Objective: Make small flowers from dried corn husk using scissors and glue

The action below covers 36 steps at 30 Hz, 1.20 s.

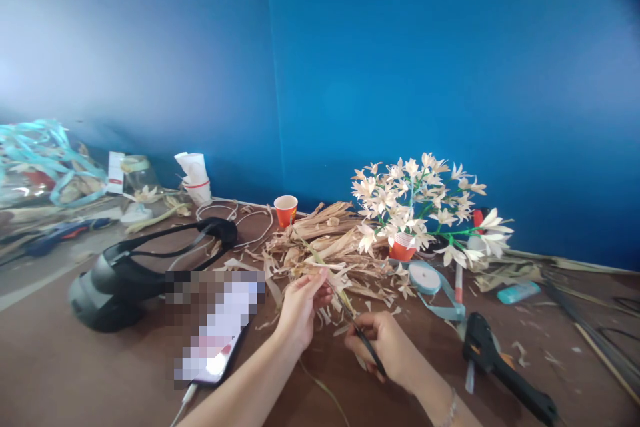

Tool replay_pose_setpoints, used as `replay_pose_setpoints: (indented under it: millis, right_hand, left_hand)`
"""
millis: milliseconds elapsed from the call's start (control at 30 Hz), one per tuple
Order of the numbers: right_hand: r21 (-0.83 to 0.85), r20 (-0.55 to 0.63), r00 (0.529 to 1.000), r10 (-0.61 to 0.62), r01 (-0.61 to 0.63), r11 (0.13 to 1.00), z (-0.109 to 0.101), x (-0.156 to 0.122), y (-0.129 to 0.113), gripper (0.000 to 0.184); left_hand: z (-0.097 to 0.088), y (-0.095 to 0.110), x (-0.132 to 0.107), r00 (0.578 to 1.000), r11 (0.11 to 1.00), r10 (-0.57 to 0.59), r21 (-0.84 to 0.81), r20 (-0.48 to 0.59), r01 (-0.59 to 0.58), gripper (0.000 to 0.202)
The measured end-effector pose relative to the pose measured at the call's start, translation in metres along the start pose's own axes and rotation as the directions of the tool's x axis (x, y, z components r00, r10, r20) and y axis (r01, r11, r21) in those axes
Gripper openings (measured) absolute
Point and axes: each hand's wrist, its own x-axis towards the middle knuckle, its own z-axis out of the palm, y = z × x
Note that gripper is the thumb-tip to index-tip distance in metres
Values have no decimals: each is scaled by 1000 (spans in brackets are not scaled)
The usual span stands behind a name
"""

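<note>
My left hand (pixel 305 300) is closed, its thumb and fingers pinching a pale husk flower (pixel 343 278) with pointed, petal-like ends and what looks like a greenish strip. In my right hand (pixel 387 347) is a pair of dark-handled scissors (pixel 369 349), whose blades point up and left to the base of the flower. Whether the blades touch it I cannot tell. Right behind both hands lies a heap of dry brown husks (pixel 325 233). Small pale scraps are scattered on the table under the hands.
White husk flowers (pixel 410 190) on green stems stand in a red paper cup (pixel 401 248). Another red cup (pixel 287 211) is behind the heap. A phone (pixel 220 333) and black headset (pixel 115 280) lie left; a ribbon roll (pixel 425 278) and black glue gun (pixel 505 363) lie right.
</note>
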Motion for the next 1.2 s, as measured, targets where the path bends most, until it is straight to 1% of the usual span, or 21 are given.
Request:
replay_pose_setpoints:
  millis: [133,300,533,633,733,867,933,1000,1100,1200]
  right_hand:
    - [12,-13,1000,12,-12,1000,3,0,-2,23]
    - [-4,-16,1000,7,-7,1000,4,-3,-7,21]
    - [-9,-16,1000,-26,25,1000,5,0,0,19]
    - [4,-19,1000,-19,19,1000,7,0,0,21]
    - [10,5,1000,0,0,1000,4,-1,-2,22]
    - [29,68,998,15,-17,999,-6,-6,-7,24]
    - [38,90,996,20,-24,999,-12,-9,-11,23]
    - [31,100,994,34,-37,999,-17,-12,-14,22]
    - [-10,105,992,67,-66,998,-20,-14,-17,21]
    - [-50,104,989,108,-103,993,-21,-14,-17,21]
  left_hand:
    - [2,1,-1,1000,1000,-11,-10,-8,11,27]
    - [3,2,-3,1000,1000,-23,-7,-12,23,27]
    - [3,0,-3,1000,999,-29,-13,-10,29,25]
    - [2,-1,-2,999,1000,-28,0,-16,28,24]
    - [0,1,1,1000,1000,-7,21,-10,8,26]
    - [-7,13,9,1000,994,19,112,-4,-19,28]
    - [-10,20,13,1000,978,1,207,30,-7,28]
    - [-13,26,15,996,958,-28,286,85,3,26]
    - [-15,29,17,988,933,-57,360,144,2,25]
    - [-16,28,17,981,916,-84,401,175,7,25]
